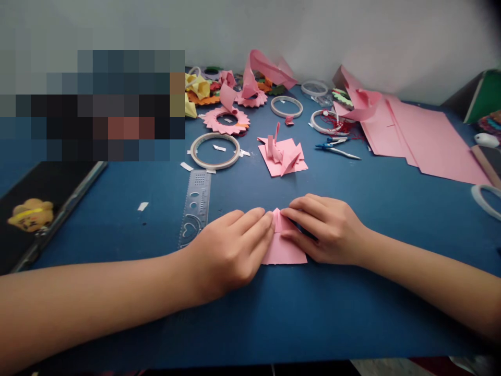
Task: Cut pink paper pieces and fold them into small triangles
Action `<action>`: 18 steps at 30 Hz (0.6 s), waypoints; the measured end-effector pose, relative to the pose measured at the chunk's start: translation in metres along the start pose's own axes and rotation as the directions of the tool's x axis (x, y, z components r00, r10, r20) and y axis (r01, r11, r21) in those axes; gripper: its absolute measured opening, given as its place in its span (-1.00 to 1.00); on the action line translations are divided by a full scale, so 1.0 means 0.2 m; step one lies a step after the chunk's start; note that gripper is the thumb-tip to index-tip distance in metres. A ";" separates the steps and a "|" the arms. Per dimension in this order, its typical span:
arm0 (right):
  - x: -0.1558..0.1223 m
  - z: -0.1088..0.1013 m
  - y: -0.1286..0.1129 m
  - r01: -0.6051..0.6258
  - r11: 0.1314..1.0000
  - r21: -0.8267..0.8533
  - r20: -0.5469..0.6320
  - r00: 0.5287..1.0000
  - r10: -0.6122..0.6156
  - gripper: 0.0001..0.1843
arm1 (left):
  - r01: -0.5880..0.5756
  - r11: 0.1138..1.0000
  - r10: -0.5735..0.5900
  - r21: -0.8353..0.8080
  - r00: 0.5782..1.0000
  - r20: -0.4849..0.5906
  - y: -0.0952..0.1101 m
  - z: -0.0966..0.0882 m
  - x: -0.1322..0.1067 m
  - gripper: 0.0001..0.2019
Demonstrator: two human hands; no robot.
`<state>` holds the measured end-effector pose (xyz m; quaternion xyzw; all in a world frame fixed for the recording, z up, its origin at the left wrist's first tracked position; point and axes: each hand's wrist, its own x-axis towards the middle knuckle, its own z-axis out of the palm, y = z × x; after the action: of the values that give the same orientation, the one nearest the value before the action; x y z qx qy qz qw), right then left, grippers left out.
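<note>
A small pink sheet of folding paper (285, 248) lies on the blue table between my hands, its top edges folded in to a point. My left hand (235, 243) covers its left side, with fingers held together and their tips pressing on the fold. At the top right edge, my right hand (329, 227) grips the paper with bent fingers, the thumb lower down on the sheet. The left part of the paper is hidden under my left hand. Just beyond lies a pink square (279, 164) with folded pink pieces standing on it.
Left of the paper lies a clear ruler (194, 201), partly behind my left hand. A tape roll (195, 152), a pink paper ring (209, 124) and a compass (342, 151) lie farther back. Large pink sheets (434, 136) rest at right; a black case (23, 188) is at left.
</note>
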<state>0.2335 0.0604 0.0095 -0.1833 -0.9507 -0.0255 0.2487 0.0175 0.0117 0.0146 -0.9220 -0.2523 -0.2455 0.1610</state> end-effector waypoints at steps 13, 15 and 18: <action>0.01 0.00 0.01 0.045 0.999 0.029 0.027 0.999 -0.046 -0.82 | -0.014 1.000 0.014 0.001 1.000 0.010 -0.01 0.01 -0.01 -0.78; 0.01 0.00 0.01 0.071 0.997 0.028 0.036 0.997 -0.072 -0.84 | -0.006 1.000 0.006 0.004 1.000 0.017 -0.01 0.01 -0.01 -0.78; 0.01 0.00 0.01 0.100 0.994 0.035 0.055 0.993 -0.102 -0.82 | -0.001 1.000 0.001 -0.006 1.000 0.023 -0.01 0.02 -0.01 -0.79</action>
<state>0.2325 0.0622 0.0102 -0.1316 -0.9657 -0.0176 0.2229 0.0155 0.0141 0.0111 -0.9254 -0.2531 -0.2355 0.1555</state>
